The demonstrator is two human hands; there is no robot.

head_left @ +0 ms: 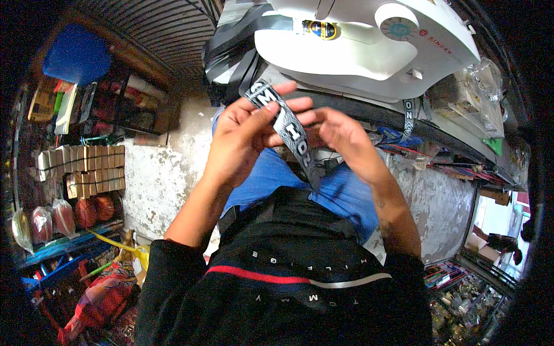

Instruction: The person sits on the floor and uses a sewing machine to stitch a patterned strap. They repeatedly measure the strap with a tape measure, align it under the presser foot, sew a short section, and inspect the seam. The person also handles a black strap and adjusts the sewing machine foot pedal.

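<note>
My left hand (245, 130) grips a grey-and-white patterned strap (288, 127) with lettering, its thumb lying across the band near the upper end. The strap slants down to the right, its lower end dangling over my lap. Just right of it, my right hand (337, 138) has curled fingers beside the band; what they hold, if anything, is hidden. Beyond both hands stands a white sewing machine (358, 81), with black straps (228, 57) draped at its left. A similar patterned strap (410, 118) hangs below the machine's right side.
Shelves at left hold bundled packages (81, 167), balls (86, 212) and a blue item (78, 52). Clear-bagged items (473, 98) lie right of the machine on the table edge (450, 144). A peeling wall (156, 184) is behind; racks of small items (461, 305) stand lower right.
</note>
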